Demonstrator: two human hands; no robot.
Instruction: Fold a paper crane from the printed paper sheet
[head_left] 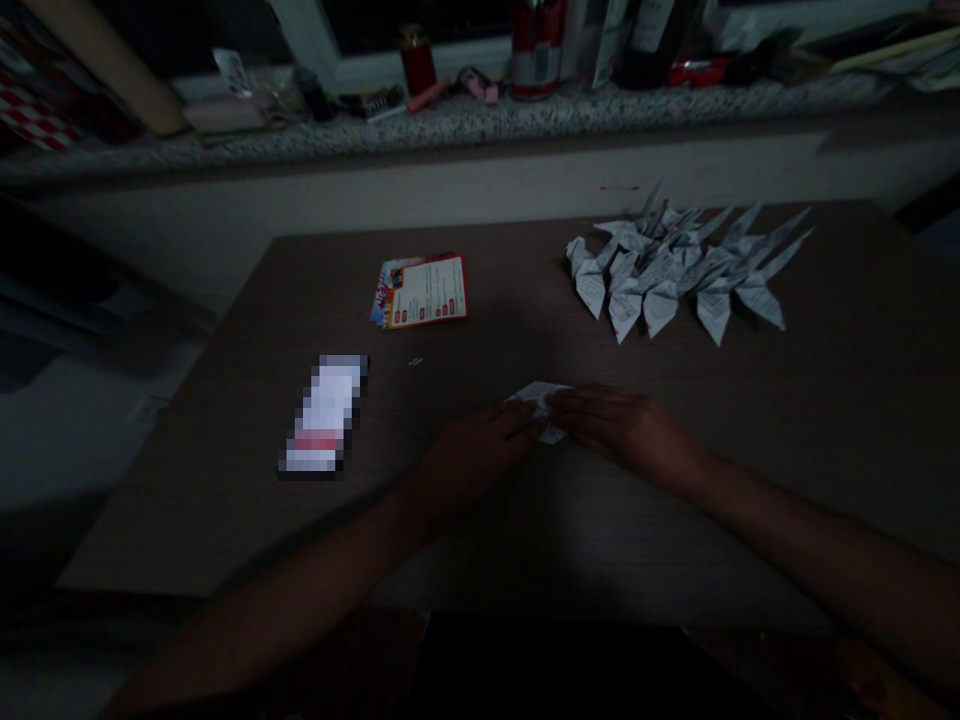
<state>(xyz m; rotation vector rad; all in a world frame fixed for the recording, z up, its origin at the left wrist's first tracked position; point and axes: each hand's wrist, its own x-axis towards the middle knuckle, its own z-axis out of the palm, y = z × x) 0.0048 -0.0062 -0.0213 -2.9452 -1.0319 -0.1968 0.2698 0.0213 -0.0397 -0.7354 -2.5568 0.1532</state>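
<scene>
A small sheet of folded printed paper [541, 389] lies on the table in front of me. From its left side my left hand [476, 447] holds it, fingers pressed down on the paper. Opposite, my right hand [628, 424] grips the paper's right side with fingers close together. Fingertips of both hands nearly meet at its middle, hiding part of the folds. Beyond my right hand stands a cluster of several folded paper cranes [660, 275], made of similar printed paper.
On the left of the brown table [247, 400] lies a lit phone [324, 415]. Behind it are printed cards [427, 292] and two tiny pale slivers [415, 362]. A granite sill [450, 125] at the back carries a red can [537, 50], a dark bottle [651, 40] and clutter.
</scene>
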